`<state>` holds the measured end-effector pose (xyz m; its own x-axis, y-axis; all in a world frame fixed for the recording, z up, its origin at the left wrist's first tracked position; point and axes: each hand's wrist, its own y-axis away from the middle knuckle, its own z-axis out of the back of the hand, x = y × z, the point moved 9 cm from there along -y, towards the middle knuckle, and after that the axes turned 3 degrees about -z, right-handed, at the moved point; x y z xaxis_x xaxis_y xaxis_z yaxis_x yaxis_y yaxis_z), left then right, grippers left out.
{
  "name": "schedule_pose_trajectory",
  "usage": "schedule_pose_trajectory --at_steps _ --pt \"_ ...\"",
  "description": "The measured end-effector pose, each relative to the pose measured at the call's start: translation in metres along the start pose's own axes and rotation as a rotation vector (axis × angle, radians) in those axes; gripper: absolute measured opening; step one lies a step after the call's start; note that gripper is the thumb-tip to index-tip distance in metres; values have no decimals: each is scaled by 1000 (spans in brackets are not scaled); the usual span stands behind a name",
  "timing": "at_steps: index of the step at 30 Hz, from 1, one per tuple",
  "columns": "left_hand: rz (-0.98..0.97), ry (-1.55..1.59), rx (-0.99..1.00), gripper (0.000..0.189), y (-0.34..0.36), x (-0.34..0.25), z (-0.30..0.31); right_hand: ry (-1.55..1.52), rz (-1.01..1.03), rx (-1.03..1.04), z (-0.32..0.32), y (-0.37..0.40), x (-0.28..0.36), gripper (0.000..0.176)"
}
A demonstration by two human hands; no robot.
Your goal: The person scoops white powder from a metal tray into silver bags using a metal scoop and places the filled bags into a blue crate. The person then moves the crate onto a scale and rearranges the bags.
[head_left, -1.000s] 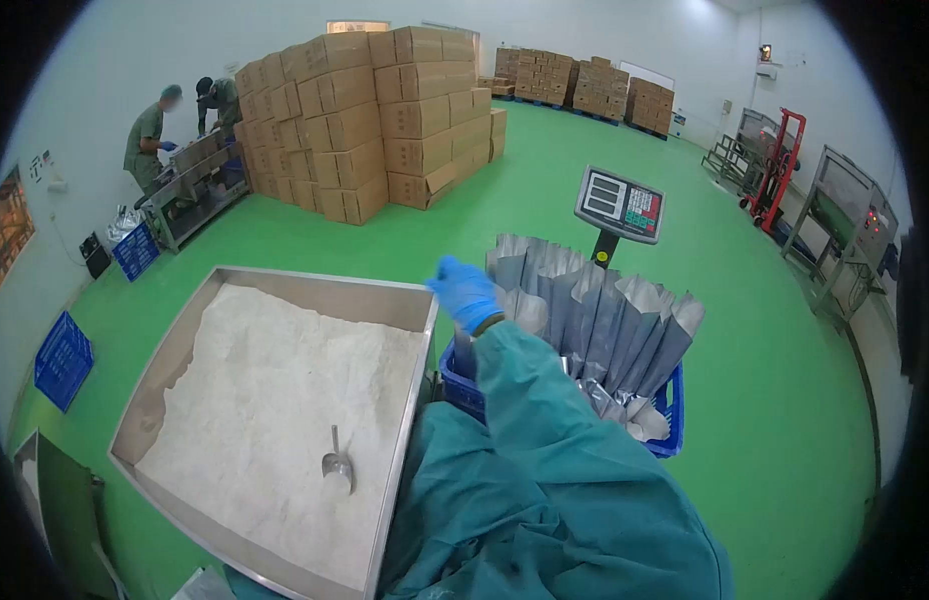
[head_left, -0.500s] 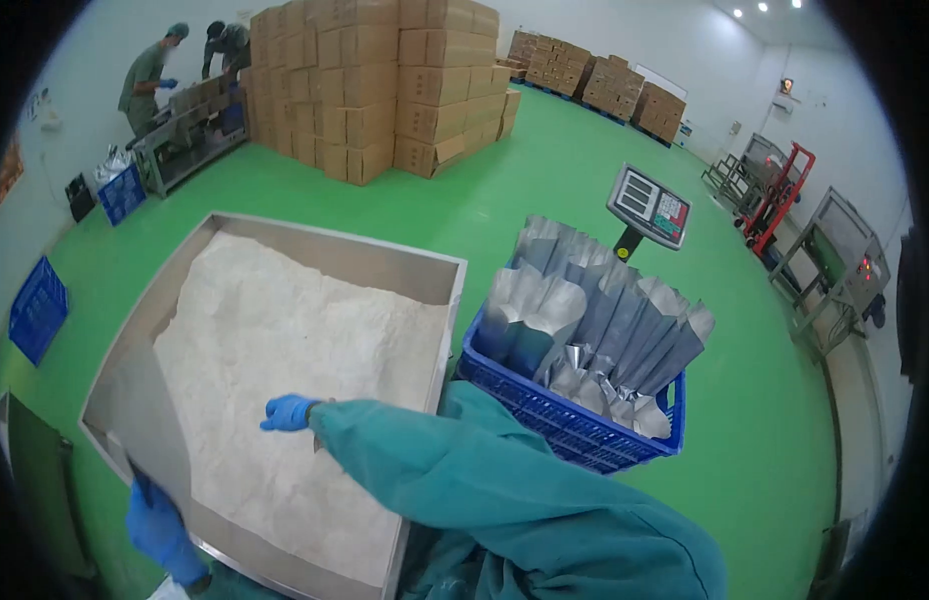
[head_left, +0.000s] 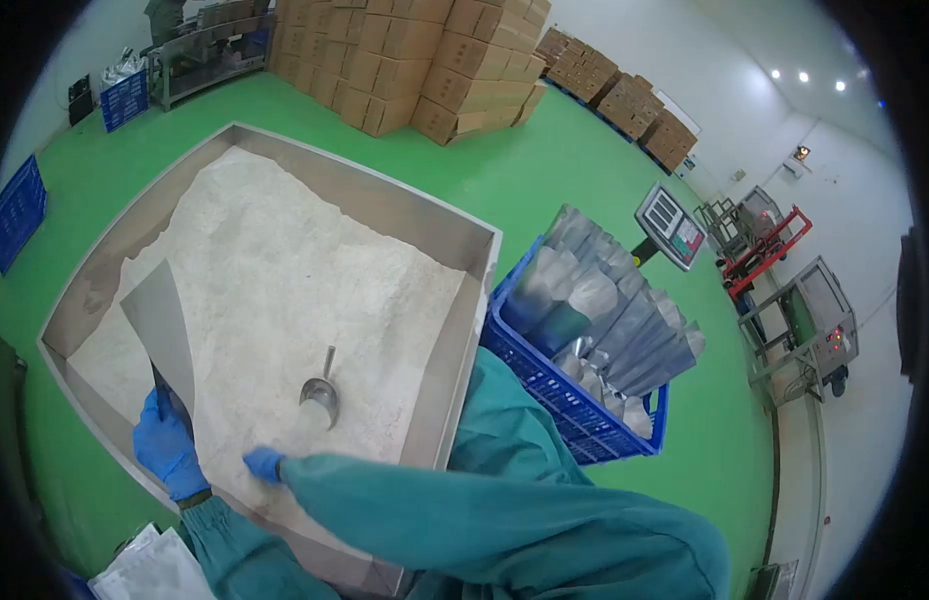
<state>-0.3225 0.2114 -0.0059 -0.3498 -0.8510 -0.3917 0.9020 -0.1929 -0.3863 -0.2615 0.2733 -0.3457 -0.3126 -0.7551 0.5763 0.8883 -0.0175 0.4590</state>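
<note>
A large metal tray (head_left: pixel 385 195) holds a heap of white powder (head_left: pixel 285 260). My left hand (head_left: pixel 171 448), in a blue glove, grips a flat silver foil bag (head_left: pixel 163 335) by its lower end at the tray's near left side. The bag tilts up over the powder. My right hand (head_left: pixel 263 463), also gloved in blue, is low over the powder to the right of my left hand; its fingers are blurred and partly hidden. Apart from both hands, a metal scoop (head_left: pixel 323 392) lies in the powder, its handle pointing away from me.
Right of the tray, a blue crate (head_left: pixel 570 415) is packed with upright silver bags (head_left: pixel 625 310). A digital scale display (head_left: pixel 671 226) stands behind it. Stacked cartons (head_left: pixel 395 60) rise beyond the tray. White packets (head_left: pixel 155 570) lie at the lower left.
My right hand has moved nearer to me, and the scoop now shows in the powder. My left hand has come up over the tray with the bag. The whole view has tilted and shifted.
</note>
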Motion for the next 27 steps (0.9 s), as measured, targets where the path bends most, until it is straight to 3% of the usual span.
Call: schedule_pose_trajectory --at_steps 1,2,3,4,5,7,9,10,11,12,13,15,17,19,20,22,23,25,27 --pt "-7 -7 -13 29 -1 -1 3 26 96 -139 42 4 7 30" --pt "-14 -16 -24 30 0 -2 5 -54 421 -437 108 33 29 14" --pt "-24 -21 -18 30 -1 -3 5 -198 652 -555 166 63 31 11" --pt "-14 -28 -3 30 -1 -1 2 -925 507 -193 210 82 12 9" --pt "2 -35 11 31 0 3 -1 -1717 250 -18 251 108 -12 8" --pt "-27 -45 -8 32 0 11 -9 -1343 341 -366 375 218 -30 12" --pt "-56 -3 -53 32 -1 13 -11 -1389 437 -680 464 316 -85 12" --pt "-46 1 -55 32 0 12 -8 -1591 381 -600 486 367 -85 16" --pt "-49 4 -54 31 0 9 -6 -1170 397 -936 532 419 -119 22" --pt "-51 3 -54 30 1 8 -3 -1529 400 -877 540 453 -135 25" --pt "-43 1 -57 30 0 9 -3 -1460 205 -945 544 486 -164 26" --pt "-40 2 -75 29 0 11 -5 -1380 127 -1210 553 534 -257 26" --pt "-52 10 -117 29 3 12 -2 -1304 130 -1205 548 540 -370 25" --pt "-28 28 -61 29 2 12 -6 -1136 -343 -1131 507 544 -460 29" --pt "-23 22 -61 29 2 13 -8 -1137 -342 -1123 500 538 -452 29" --pt "-55 -47 -43 28 1 14 -12 -968 -710 -1131 476 534 -439 35" --pt "-47 -61 -34 28 1 15 -12 -760 -850 -1106 477 535 -429 35" --pt "-73 -82 -43 27 2 9 -7 61 -1076 -1073 514 543 -365 43" --pt "-147 26 -154 26 -3 -10 17 358 -906 -1179 539 507 -256 55"
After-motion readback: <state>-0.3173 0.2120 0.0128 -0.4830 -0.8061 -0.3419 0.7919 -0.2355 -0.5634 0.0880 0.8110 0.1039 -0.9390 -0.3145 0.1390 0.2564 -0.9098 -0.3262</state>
